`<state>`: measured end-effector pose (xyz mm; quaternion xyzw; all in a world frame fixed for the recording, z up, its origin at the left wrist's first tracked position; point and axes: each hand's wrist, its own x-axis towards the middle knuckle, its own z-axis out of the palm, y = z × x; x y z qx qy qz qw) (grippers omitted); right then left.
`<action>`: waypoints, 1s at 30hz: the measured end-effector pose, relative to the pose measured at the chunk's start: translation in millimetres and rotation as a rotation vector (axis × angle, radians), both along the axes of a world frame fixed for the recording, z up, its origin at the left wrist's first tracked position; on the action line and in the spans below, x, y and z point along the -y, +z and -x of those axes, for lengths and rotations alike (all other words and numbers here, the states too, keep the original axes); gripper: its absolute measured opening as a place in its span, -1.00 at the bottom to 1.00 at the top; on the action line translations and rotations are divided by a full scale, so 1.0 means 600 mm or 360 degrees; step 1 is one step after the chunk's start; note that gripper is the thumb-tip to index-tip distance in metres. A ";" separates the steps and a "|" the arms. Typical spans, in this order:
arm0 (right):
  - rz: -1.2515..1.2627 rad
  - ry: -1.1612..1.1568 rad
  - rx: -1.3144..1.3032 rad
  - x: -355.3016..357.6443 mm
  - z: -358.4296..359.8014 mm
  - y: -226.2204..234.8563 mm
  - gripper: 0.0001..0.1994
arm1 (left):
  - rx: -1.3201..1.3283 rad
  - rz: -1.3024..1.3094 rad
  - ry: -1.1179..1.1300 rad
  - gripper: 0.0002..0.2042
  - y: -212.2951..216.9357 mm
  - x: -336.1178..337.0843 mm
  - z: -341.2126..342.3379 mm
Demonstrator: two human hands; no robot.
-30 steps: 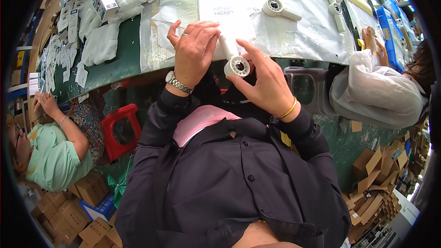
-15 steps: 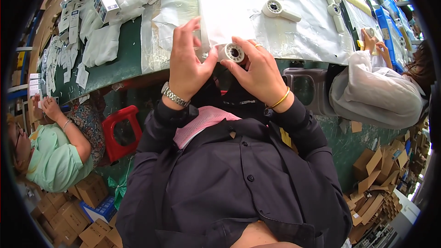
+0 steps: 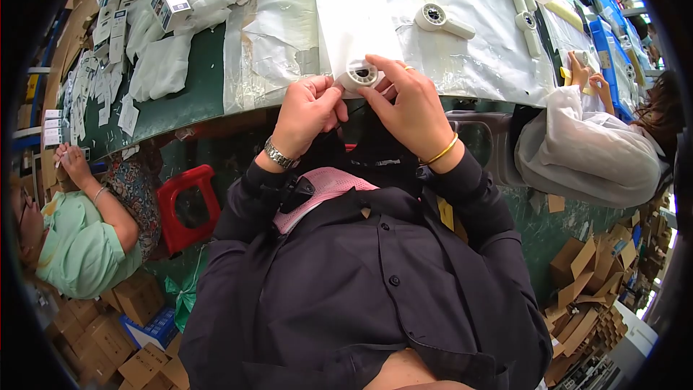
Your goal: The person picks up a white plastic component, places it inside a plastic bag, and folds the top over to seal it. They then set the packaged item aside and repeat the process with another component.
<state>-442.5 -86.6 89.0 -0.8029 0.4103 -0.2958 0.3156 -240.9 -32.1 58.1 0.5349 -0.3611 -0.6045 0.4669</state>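
Right hand: from my remote seat I see my right hand (image 3: pixel 415 108) gripping a white round plastic fan (image 3: pixel 349 85).
Left hand: my left hand (image 3: pixel 309 117), fingers pinched at the fan's left edge (what they pinch, I can't tell).
Fan: between both hands, right wrapping closer; its round grille faces up, long axis hidden.
Sleeves: flat, translucent white plastic stack (image 3: pixel 352 7), beyond the fan.

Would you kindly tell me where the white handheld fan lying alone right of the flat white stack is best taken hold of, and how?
Probably by its handle, coming from the right: the slim, straight part points right and slightly down in the picture, while the wider round head lies at the left end.
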 end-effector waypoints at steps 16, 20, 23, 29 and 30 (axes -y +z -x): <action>0.0925 -0.0564 -0.0320 0.076 -0.056 -0.049 -0.44 | 0.0062 -0.0009 -0.0011 -0.82 0.009 -0.011 -0.006; 0.0497 -0.0490 -0.0245 0.051 -0.032 -0.041 -0.50 | 0.0134 -0.0002 0.0028 -0.81 0.020 -0.010 -0.004; 0.0026 -0.0412 0.0016 0.027 -0.012 -0.035 -0.57 | 0.0200 0.0011 0.0050 -0.80 0.014 -0.012 -0.006; -0.0392 -0.0394 0.0604 -0.009 0.016 -0.064 -0.73 | 0.0246 0.0021 0.0055 -0.78 0.000 -0.015 -0.022; -0.0513 -0.0381 0.0708 -0.013 0.019 -0.068 -0.75 | 0.0248 0.0019 0.0052 -0.78 0.003 -0.016 -0.023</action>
